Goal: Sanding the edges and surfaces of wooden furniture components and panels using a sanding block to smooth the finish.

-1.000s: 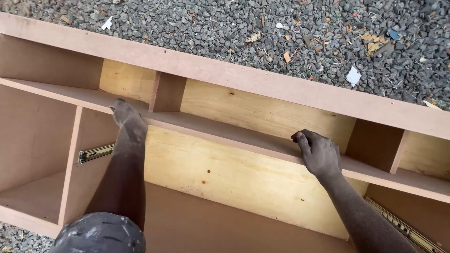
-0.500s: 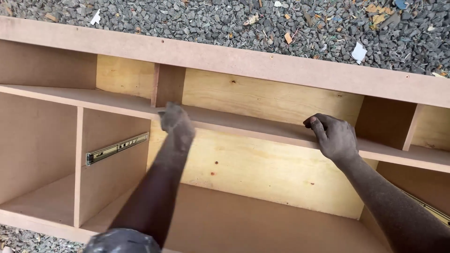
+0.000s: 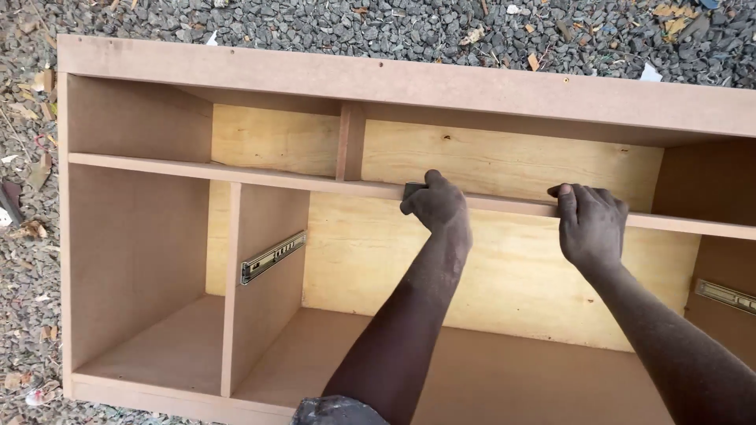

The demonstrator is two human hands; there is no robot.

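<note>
Sanding block (image 3: 413, 190), small and dark, sits on the shelf edge (image 3: 504, 203) at frame centre, clenched in the left hand (image 3: 438, 206). Right hand (image 3: 591, 224) clamps the same edge. Keep block flat; steady the cabinet (image 3: 394, 79) on gravel (image 3: 315, 24).

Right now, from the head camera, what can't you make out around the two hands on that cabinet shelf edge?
- Small dark block under the left hand: mostly covered by the fingers; its kind cannot be told.
- Right hand: fingers curl over the shelf edge; whether they hold anything is hidden.
- Right drawer slide: cut off by the frame's right edge.
- Cabinet: lower right cut off by the frame's bottom edge and covered by both forearms.
</note>
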